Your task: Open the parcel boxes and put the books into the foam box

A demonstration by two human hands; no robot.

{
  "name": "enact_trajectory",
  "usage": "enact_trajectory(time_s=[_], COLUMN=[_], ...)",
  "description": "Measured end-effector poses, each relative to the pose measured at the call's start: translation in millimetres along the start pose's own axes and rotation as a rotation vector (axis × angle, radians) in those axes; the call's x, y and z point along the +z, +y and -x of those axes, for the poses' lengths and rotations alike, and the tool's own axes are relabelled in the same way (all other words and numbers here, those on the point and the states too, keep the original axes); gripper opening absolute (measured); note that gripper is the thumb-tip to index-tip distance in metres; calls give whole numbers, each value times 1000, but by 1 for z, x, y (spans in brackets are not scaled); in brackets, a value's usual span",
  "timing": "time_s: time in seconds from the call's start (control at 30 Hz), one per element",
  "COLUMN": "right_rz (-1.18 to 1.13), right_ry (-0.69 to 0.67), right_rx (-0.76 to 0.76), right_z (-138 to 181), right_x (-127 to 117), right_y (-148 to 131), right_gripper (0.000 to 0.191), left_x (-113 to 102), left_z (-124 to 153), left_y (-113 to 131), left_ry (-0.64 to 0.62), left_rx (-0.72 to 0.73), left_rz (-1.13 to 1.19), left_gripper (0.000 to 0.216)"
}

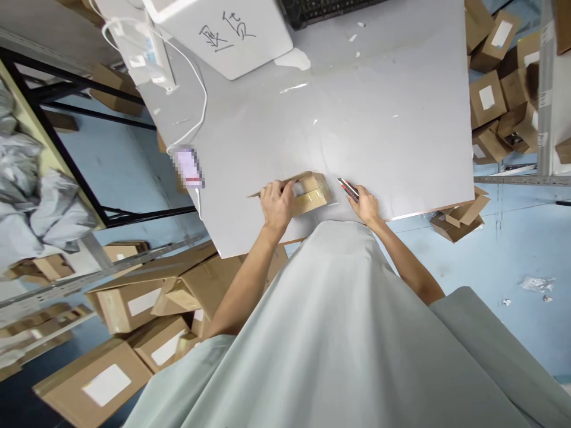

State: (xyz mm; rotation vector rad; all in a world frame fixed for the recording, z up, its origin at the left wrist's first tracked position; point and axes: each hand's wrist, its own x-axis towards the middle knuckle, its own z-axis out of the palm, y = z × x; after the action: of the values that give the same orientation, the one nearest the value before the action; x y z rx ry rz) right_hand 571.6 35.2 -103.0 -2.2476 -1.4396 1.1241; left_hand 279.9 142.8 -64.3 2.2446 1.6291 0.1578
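Note:
A small cardboard box (317, 191) with shiny tape on its side lies near the front edge of the grey-white table (366, 131). My left hand (277, 205) grips its left end, where a flap sticks out to the left. The fingers partly hide that end and the inside of the box. To the right of the box and apart from it, my right hand (366, 206) is closed around a utility knife (348, 189), dark with red marks. Its tip points up and left, towards the box.
A white box (227, 35) with handwriting and a black keyboard (330, 9) stand at the back. A phone (188, 166) with a white cable and a power strip (154, 56) lie at left. Cardboard boxes (107, 380) crowd the lower left; more boxes (486, 98) fill the right.

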Motion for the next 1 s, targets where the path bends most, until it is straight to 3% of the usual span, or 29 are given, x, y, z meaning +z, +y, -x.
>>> enact_trajectory(time_s=[0.2, 0.37, 0.63, 0.87, 1.0], right_rz=[-64, -96, 66, 144, 168], right_ry=[-24, -40, -169, -238, -243], right_rx=[-104, -234, -332, -378, -373], right_z=[10, 13, 8, 18, 36], right_x=[-3, -8, -30, -47, -44], right_y=[-11, -22, -40, -29, -21], right_gripper=[41, 39, 39, 35, 35], left_x=[1, 0, 1, 12, 13], left_z=[20, 15, 11, 15, 21], left_y=[28, 31, 28, 24, 28], left_ry=[-221, -288, -269, -332, -329], left_rx=[224, 232, 282, 239, 247], left_rz=[5, -33, 60, 102, 103], left_gripper=[71, 63, 56, 48, 48])
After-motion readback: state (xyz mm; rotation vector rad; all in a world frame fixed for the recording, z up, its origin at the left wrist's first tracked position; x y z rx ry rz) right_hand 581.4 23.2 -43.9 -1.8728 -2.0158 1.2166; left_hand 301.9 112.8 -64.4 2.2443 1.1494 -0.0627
